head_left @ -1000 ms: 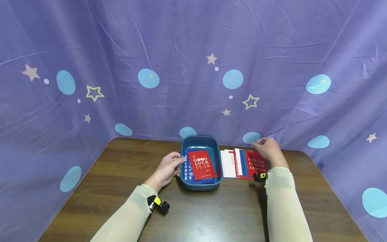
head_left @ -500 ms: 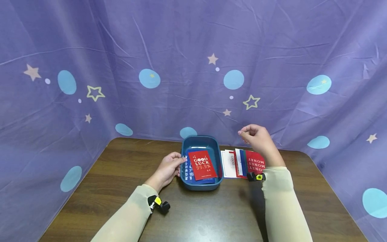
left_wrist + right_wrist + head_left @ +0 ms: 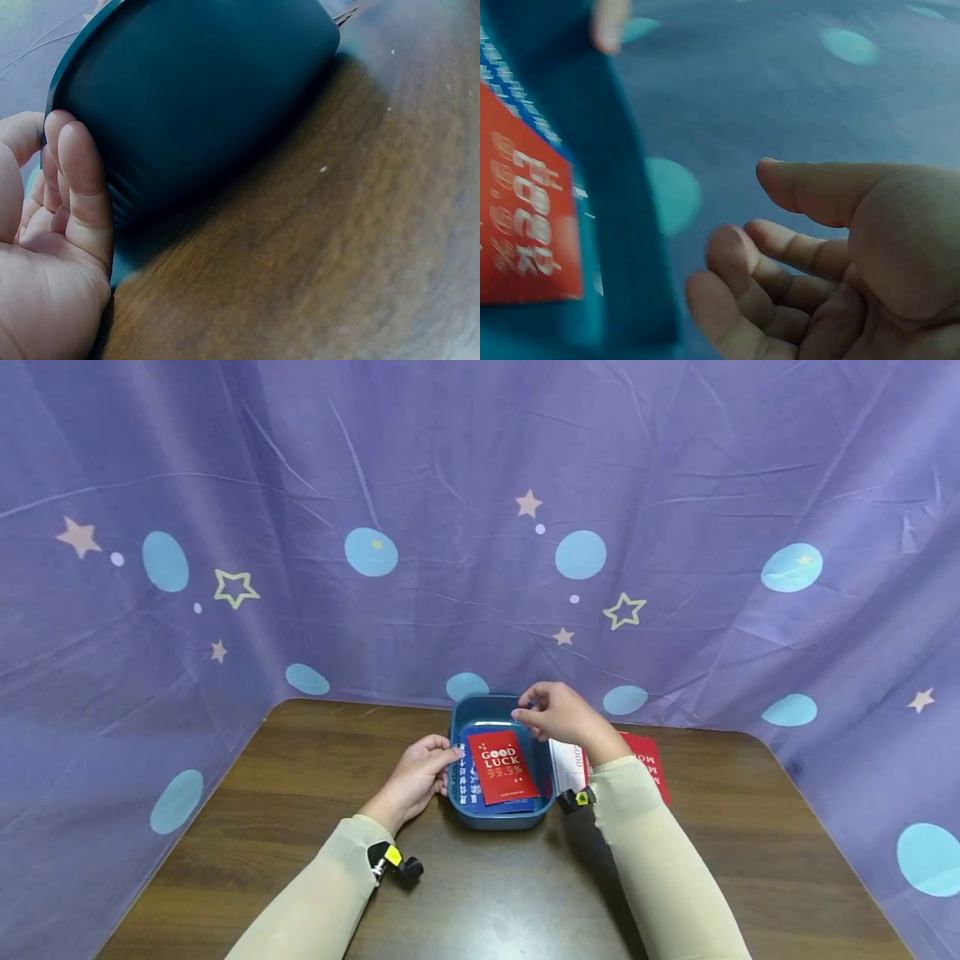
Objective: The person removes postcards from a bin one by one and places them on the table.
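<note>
A dark teal plastic bin (image 3: 495, 821) stands on the table with cards lying inside. Uppermost is a red "GOOD LUCK" card (image 3: 504, 785), over a blue card (image 3: 467, 793) with white characters. My left hand (image 3: 415, 770) grips the bin's left rim, thumb at the top edge; in the left wrist view its fingers lie against the outer wall (image 3: 202, 97). Above the bin's right rim hovers my right hand (image 3: 558, 714). Seen from the right wrist, that hand (image 3: 810, 277) has loosely bent fingers, thumb apart, and nothing between them.
Right of the bin, overlapping cards lie on the wooden table (image 3: 480, 902), among them a white card (image 3: 562, 764) and a red "MONEY" card (image 3: 643, 752), partly hidden by the right forearm. A purple curtain (image 3: 465, 593) hangs behind and along both sides.
My right hand has lifted off the cards on the right and moved left to the bin's right rim. My left hand keeps its grip on the bin, which stays in place.
</note>
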Demonstrator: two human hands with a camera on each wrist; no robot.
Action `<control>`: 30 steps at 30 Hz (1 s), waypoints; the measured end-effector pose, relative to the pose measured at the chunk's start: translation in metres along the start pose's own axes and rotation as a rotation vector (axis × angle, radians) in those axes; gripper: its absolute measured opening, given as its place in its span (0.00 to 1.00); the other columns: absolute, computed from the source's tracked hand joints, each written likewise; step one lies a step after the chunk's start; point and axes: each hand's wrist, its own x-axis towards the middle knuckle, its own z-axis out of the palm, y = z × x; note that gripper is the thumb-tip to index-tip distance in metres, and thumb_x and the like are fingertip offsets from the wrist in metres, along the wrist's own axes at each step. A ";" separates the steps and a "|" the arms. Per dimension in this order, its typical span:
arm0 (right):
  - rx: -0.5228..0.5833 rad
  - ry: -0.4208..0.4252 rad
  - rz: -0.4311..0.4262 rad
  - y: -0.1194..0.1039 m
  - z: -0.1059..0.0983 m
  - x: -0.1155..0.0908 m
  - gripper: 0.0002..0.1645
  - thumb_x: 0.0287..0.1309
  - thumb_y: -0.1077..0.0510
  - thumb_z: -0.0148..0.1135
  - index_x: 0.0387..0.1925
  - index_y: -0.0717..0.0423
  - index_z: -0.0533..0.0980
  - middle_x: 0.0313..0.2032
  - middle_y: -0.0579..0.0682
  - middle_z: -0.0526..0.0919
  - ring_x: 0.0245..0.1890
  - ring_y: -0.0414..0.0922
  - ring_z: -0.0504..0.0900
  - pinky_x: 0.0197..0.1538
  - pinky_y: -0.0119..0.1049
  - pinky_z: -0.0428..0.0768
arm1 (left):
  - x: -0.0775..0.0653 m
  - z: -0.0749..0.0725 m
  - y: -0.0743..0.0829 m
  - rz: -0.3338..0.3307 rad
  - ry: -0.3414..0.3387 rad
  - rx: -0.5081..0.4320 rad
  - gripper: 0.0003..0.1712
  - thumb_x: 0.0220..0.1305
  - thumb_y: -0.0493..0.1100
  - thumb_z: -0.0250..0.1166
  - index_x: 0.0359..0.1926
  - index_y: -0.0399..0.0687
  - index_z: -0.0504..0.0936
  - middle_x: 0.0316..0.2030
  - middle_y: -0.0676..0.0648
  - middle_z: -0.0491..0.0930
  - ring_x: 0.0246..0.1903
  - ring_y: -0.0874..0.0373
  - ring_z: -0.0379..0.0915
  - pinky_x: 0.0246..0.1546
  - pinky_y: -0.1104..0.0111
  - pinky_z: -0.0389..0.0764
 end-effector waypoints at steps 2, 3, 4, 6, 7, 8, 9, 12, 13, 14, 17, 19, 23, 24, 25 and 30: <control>-0.027 -0.074 0.037 -0.006 0.011 0.012 0.21 0.67 0.52 0.73 0.53 0.61 0.79 0.30 0.60 0.88 0.29 0.55 0.90 0.39 0.48 0.94 | 0.000 0.000 0.000 0.000 -0.001 -0.007 0.09 0.72 0.36 0.67 0.42 0.43 0.73 0.20 0.51 0.78 0.13 0.63 0.70 0.12 0.74 0.77; -0.045 -0.106 0.054 -0.009 0.017 0.018 0.23 0.67 0.52 0.74 0.55 0.62 0.79 0.32 0.61 0.89 0.31 0.56 0.91 0.39 0.48 0.94 | 0.000 0.000 0.000 0.002 -0.003 -0.009 0.09 0.72 0.36 0.67 0.42 0.43 0.73 0.20 0.51 0.78 0.13 0.63 0.70 0.12 0.74 0.77; -0.068 -0.137 0.071 -0.011 0.022 0.024 0.25 0.67 0.51 0.74 0.57 0.62 0.78 0.34 0.63 0.90 0.32 0.58 0.92 0.39 0.48 0.94 | 0.000 0.000 -0.001 0.003 -0.003 -0.011 0.09 0.72 0.36 0.67 0.42 0.43 0.73 0.20 0.52 0.78 0.13 0.63 0.70 0.12 0.74 0.77; -0.116 -0.184 0.109 -0.014 0.032 0.036 0.28 0.67 0.51 0.74 0.60 0.63 0.77 0.37 0.64 0.91 0.34 0.58 0.93 0.38 0.47 0.94 | 0.000 0.000 -0.002 0.003 -0.004 -0.017 0.09 0.72 0.35 0.67 0.42 0.43 0.73 0.19 0.52 0.78 0.13 0.63 0.70 0.12 0.74 0.77; -0.150 -0.195 0.128 -0.015 0.036 0.041 0.29 0.67 0.52 0.74 0.61 0.64 0.77 0.39 0.64 0.91 0.35 0.57 0.93 0.37 0.46 0.94 | 0.001 0.000 -0.002 0.000 -0.006 -0.021 0.09 0.72 0.35 0.67 0.42 0.44 0.73 0.19 0.52 0.77 0.13 0.63 0.70 0.12 0.74 0.77; -0.182 -0.199 0.147 -0.016 0.040 0.046 0.30 0.67 0.52 0.75 0.62 0.64 0.77 0.41 0.63 0.91 0.35 0.56 0.93 0.37 0.45 0.94 | 0.001 0.000 -0.003 -0.003 -0.009 -0.022 0.09 0.72 0.35 0.67 0.42 0.44 0.73 0.19 0.52 0.77 0.13 0.63 0.70 0.12 0.74 0.77; -0.216 -0.196 0.162 -0.016 0.043 0.050 0.30 0.65 0.53 0.76 0.62 0.63 0.78 0.42 0.61 0.90 0.36 0.55 0.92 0.37 0.45 0.94 | 0.001 0.000 -0.003 -0.007 -0.011 -0.022 0.09 0.72 0.36 0.67 0.42 0.44 0.73 0.19 0.52 0.77 0.13 0.63 0.70 0.12 0.74 0.78; -0.315 -0.172 0.194 -0.018 0.051 0.059 0.29 0.61 0.54 0.80 0.60 0.62 0.81 0.45 0.58 0.88 0.39 0.54 0.90 0.39 0.45 0.94 | 0.002 0.000 -0.004 -0.010 -0.011 -0.015 0.09 0.72 0.36 0.68 0.41 0.45 0.74 0.19 0.51 0.77 0.13 0.62 0.70 0.12 0.73 0.78; -0.344 -0.160 0.198 -0.018 0.052 0.061 0.29 0.59 0.54 0.81 0.58 0.62 0.82 0.45 0.57 0.88 0.40 0.54 0.90 0.39 0.46 0.94 | 0.002 0.000 -0.004 -0.007 -0.008 -0.014 0.09 0.72 0.36 0.68 0.41 0.44 0.74 0.19 0.52 0.76 0.13 0.62 0.70 0.12 0.73 0.78; -0.374 -0.156 0.203 -0.018 0.054 0.063 0.27 0.58 0.52 0.82 0.55 0.62 0.84 0.44 0.57 0.88 0.39 0.54 0.90 0.39 0.46 0.94 | 0.001 -0.001 -0.003 -0.004 -0.004 -0.013 0.09 0.71 0.36 0.68 0.41 0.44 0.74 0.19 0.52 0.76 0.13 0.62 0.70 0.12 0.73 0.78; -0.476 -0.143 0.199 -0.018 0.060 0.066 0.30 0.54 0.46 0.84 0.50 0.62 0.85 0.41 0.56 0.90 0.37 0.52 0.89 0.40 0.47 0.93 | 0.001 -0.003 -0.002 0.006 0.006 -0.014 0.09 0.71 0.35 0.68 0.41 0.44 0.74 0.19 0.52 0.76 0.13 0.63 0.70 0.11 0.74 0.77; -0.559 -0.131 0.192 -0.017 0.063 0.067 0.34 0.51 0.41 0.84 0.50 0.62 0.85 0.40 0.55 0.90 0.36 0.50 0.87 0.43 0.47 0.93 | 0.001 -0.004 -0.001 0.003 0.003 -0.019 0.09 0.71 0.35 0.68 0.41 0.43 0.74 0.19 0.52 0.77 0.13 0.63 0.70 0.11 0.74 0.77; -0.663 -0.128 0.216 -0.014 0.067 0.066 0.40 0.48 0.36 0.84 0.52 0.60 0.85 0.41 0.53 0.91 0.38 0.48 0.86 0.52 0.46 0.90 | 0.002 -0.003 -0.002 -0.002 -0.012 -0.021 0.10 0.71 0.36 0.69 0.41 0.44 0.73 0.20 0.51 0.78 0.13 0.63 0.71 0.11 0.74 0.77; -0.671 -0.137 0.229 -0.013 0.068 0.066 0.40 0.48 0.35 0.84 0.52 0.60 0.85 0.41 0.52 0.91 0.39 0.48 0.86 0.52 0.46 0.90 | 0.002 -0.002 -0.002 -0.002 -0.013 -0.023 0.10 0.71 0.36 0.69 0.41 0.44 0.73 0.20 0.51 0.78 0.13 0.63 0.71 0.11 0.73 0.78; -0.676 -0.147 0.242 -0.012 0.069 0.066 0.40 0.48 0.35 0.84 0.52 0.59 0.86 0.41 0.52 0.91 0.39 0.48 0.86 0.52 0.46 0.90 | 0.002 -0.002 -0.002 -0.002 -0.013 -0.021 0.10 0.70 0.36 0.69 0.41 0.44 0.73 0.20 0.51 0.78 0.13 0.63 0.71 0.11 0.73 0.78; -0.666 -0.159 0.265 -0.011 0.069 0.067 0.35 0.47 0.39 0.86 0.50 0.58 0.87 0.40 0.51 0.90 0.39 0.48 0.86 0.51 0.45 0.90 | 0.001 0.001 -0.002 0.004 -0.006 -0.018 0.10 0.71 0.35 0.68 0.41 0.44 0.73 0.19 0.52 0.77 0.13 0.63 0.70 0.11 0.74 0.77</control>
